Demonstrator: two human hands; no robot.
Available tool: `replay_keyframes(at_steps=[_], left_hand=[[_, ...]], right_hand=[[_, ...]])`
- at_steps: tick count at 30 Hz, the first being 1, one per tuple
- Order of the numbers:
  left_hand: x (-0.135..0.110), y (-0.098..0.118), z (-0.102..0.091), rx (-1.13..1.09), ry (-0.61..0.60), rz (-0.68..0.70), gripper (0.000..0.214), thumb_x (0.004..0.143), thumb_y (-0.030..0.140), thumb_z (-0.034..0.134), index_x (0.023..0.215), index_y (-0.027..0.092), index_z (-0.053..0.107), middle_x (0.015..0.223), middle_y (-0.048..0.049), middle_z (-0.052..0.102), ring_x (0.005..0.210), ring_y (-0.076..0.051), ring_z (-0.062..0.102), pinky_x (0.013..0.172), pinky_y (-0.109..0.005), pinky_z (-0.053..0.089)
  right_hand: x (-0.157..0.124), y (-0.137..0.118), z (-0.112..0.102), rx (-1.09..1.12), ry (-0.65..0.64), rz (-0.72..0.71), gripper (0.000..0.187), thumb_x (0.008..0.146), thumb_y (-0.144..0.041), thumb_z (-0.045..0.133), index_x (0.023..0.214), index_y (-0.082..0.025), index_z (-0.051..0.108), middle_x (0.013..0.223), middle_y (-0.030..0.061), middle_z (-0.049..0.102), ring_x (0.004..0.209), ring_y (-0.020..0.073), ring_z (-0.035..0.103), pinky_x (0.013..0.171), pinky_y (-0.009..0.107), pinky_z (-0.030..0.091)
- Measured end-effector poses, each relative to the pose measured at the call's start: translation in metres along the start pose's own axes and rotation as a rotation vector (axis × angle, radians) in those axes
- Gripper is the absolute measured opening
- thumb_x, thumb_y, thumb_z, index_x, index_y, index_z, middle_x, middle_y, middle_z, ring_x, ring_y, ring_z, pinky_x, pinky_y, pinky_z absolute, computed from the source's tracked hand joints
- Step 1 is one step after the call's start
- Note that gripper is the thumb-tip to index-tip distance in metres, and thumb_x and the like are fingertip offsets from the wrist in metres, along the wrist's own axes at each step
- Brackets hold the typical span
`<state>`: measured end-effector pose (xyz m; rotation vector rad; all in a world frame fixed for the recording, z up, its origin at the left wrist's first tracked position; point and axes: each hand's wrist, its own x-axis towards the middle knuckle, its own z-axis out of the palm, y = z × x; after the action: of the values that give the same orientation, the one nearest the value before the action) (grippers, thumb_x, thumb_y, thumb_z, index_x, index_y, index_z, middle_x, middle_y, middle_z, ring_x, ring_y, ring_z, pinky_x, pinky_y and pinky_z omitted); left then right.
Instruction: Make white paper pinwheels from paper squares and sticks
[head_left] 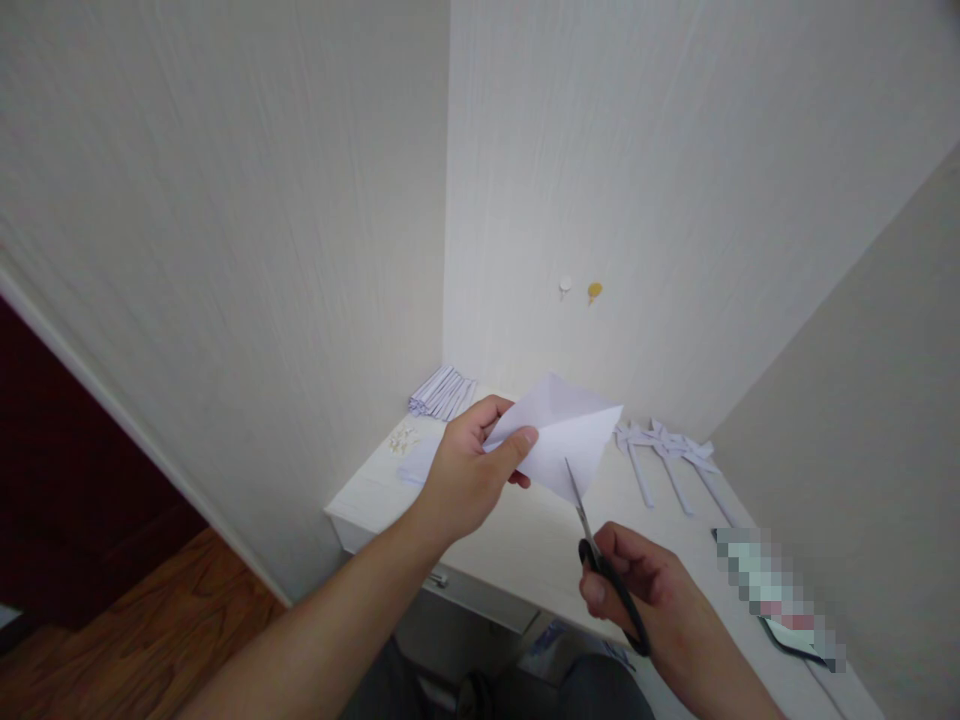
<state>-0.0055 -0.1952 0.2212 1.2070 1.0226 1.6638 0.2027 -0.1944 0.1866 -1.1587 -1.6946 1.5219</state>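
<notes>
While left hand (474, 462) pinches white paper (571, 442), jutting rightward | right hand (651, 578) grips scissors (598, 560) across paper's lower edge

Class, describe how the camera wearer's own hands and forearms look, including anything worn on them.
The five-fingered left hand and right hand are ungloved, with no rings visible. The tapering left forearm and right forearm are bare where seen: no sleeves, watch, bracelet or markings show.
</notes>
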Motion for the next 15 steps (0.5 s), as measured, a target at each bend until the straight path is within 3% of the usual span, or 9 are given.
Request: replay_keyframes(at_steps=[15], left_hand=[[-0.0034, -0.0009, -0.0035, -0.031, 0.01, -0.029, 0.029, 0.081, 0.038, 0.082, 0.087, 0.015, 0.066, 0.072, 0.001, 0.067, 0.059, -0.01, 0.06, 0.05, -0.02, 0.056]], right_hand=[[-0.0029, -0.0061, -0.0003, -0.099, -0.022, -0.014, 0.053, 0.065, -0.065, 0.079, 0.061, -0.024, 0.047, 0.056, -0.0049, 0.044, 0.056, 0.0123, 0.034, 0.054, 0.028, 0.027]])
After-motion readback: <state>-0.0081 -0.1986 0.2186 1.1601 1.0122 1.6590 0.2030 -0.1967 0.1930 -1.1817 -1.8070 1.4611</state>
